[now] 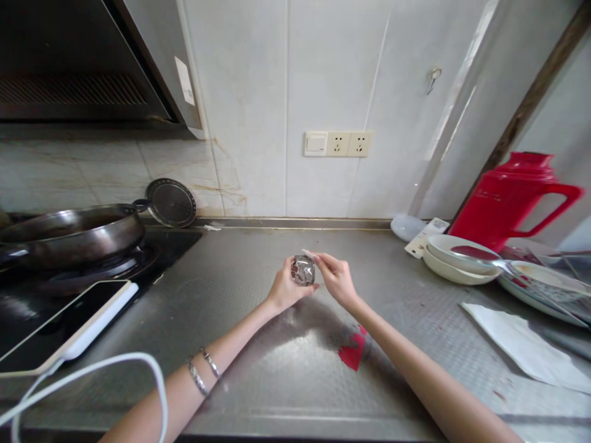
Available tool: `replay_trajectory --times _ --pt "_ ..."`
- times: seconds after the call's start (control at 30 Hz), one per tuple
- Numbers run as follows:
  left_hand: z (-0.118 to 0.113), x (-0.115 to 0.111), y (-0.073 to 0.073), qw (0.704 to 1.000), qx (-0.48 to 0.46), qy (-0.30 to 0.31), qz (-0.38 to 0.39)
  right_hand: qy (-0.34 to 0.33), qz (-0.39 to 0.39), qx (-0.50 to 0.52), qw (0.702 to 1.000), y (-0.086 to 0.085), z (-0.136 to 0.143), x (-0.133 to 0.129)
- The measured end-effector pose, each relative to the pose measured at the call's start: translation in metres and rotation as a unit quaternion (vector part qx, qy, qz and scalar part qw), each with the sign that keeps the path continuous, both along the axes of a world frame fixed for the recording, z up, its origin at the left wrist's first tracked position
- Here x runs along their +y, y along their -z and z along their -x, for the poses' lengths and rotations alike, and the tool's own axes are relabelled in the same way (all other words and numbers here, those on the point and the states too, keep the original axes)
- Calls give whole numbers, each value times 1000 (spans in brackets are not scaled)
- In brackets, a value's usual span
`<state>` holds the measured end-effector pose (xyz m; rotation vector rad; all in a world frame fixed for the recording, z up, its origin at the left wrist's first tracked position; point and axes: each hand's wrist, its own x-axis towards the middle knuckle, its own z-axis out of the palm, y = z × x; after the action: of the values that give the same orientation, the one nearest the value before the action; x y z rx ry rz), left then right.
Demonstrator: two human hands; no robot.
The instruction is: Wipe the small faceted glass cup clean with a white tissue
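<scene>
Above the middle of the steel counter [240, 277], my left hand [284, 288] grips a small round container [303, 271] with a dark, shiny, clear-looking surface. My right hand [336, 277] is at the container's upper right, its thumb and index finger pinched on a small whitish piece [310, 253] at the rim. What this piece is cannot be made out. A torn red patch [353, 351] lies on the counter below my right forearm.
A pan [74, 237] sits on the black stove at the left, with a phone [64, 326] and a white cable [111, 360] nearer. On the right are stacked bowls [462, 261], a red thermos [508, 200], and a white cloth or paper [526, 344].
</scene>
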<state>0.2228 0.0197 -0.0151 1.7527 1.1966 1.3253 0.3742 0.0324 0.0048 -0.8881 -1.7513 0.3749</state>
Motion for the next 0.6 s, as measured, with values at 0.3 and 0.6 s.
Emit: replay_trajectory --times 0.3,0.6 --pt "0 1 -2 998 34 -51 -2 1 -56 -25 998 -5 -2 -5" --pt "5 0 -6 995 97 1 -34 -4 -46 -12 999 -14 -10 7"
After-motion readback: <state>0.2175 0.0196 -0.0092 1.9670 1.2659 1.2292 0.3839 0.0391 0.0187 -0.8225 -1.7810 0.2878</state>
